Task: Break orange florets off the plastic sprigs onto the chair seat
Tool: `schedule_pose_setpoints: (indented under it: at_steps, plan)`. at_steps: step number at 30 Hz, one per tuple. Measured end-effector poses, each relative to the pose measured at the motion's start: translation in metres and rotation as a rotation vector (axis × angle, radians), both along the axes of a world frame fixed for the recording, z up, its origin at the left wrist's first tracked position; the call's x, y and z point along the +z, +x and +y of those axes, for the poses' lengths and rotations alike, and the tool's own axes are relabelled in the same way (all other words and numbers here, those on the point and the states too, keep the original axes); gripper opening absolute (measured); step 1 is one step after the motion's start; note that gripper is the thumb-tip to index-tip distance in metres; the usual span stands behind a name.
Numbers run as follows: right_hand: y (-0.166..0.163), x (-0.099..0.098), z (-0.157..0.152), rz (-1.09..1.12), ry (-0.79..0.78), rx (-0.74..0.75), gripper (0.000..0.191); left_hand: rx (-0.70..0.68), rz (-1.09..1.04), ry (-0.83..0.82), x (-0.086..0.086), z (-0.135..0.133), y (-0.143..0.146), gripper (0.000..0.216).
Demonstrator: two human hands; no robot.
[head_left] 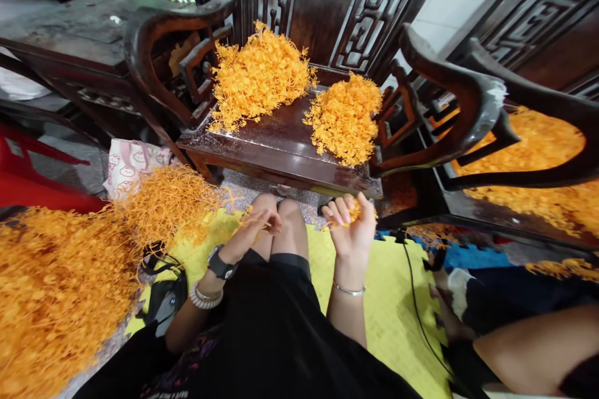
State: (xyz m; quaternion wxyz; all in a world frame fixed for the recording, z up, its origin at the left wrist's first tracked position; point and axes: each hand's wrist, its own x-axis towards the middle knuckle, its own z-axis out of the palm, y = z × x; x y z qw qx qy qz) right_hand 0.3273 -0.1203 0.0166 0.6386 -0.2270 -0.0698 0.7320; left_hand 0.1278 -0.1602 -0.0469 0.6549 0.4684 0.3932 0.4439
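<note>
On the dark chair seat [281, 137], two orange heaps [259, 78]

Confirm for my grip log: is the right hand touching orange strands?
Touching. The head view shows orange strands held inside the curled right hand.

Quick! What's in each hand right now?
Left hand: fingers curled, pinching a few orange strands.
Right hand: palm up, loosely closed on a small orange bunch.
</note>
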Motion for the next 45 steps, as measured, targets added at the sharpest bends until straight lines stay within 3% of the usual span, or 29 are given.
schedule_pose_setpoints:
  at_steps: [2,5,8,10,13,16,19,22,25,28,32,37,39,41,45]
  plan:
    - [-0.005,-0.001,0.0,0.018,0.014,0.045,0.034,-0.069,0.175,0.053,-0.001,-0.004,0.0,0.047]
    - [-0.005,-0.001,0.001,-0.014,0.047,0.038,0.033,-0.008,0.539,0.107,-0.004,-0.008,-0.017,0.042]
    - [-0.001,-0.002,0.001,-0.064,0.075,0.003,0.034,0.032,0.883,-0.02,-0.024,-0.009,-0.043,0.039]
    - [0.002,-0.004,0.002,-0.061,0.079,-0.001,0.034,0.064,0.923,-0.119,-0.048,-0.008,-0.057,0.044]
    - [0.003,-0.007,0.003,-0.06,0.063,0.008,0.034,0.091,0.892,-0.196,-0.082,-0.009,-0.062,0.033]
    - [0.001,-0.011,0.004,-0.104,0.042,0.015,0.036,0.083,0.636,-0.181,-0.091,-0.014,-0.047,0.042]
    - [-0.005,-0.014,0.003,-0.102,0.047,0.05,0.035,0.051,0.356,-0.244,-0.069,-0.023,-0.02,0.067]
    - [-0.019,-0.014,0.0,-0.094,0.051,0.128,0.034,0.011,0.217,-0.148,-0.034,-0.028,0.007,0.051]
    - [-0.036,-0.013,-0.005,-0.133,0.061,0.22,0.034,-0.156,-0.062,-0.147,-0.007,-0.029,0.026,0.062]
    - [-0.048,-0.01,-0.009,-0.113,0.06,0.323,0.036,-0.236,-0.145,-0.154,0.0,-0.029,0.04,0.055]
    - [-0.049,-0.004,-0.011,-0.016,0.067,0.35,0.037,-0.208,-0.369,-0.295,0.005,-0.027,0.047,0.042]
    - [-0.041,0.008,-0.013,0.321,0.084,0.45,0.042,-0.543,-0.648,-0.37,0.031,-0.021,0.044,0.055]
    - [-0.04,0.015,-0.014,0.376,0.117,0.452,0.042,-0.584,-0.69,-0.382,0.042,-0.019,0.045,0.058]
    - [-0.042,0.022,-0.015,0.347,0.124,0.354,0.041,-0.513,-0.649,-0.404,0.047,-0.018,0.047,0.058]
    - [-0.051,0.027,-0.017,0.116,0.016,0.152,0.042,-0.272,-0.273,-0.123,0.045,-0.017,0.052,0.047]
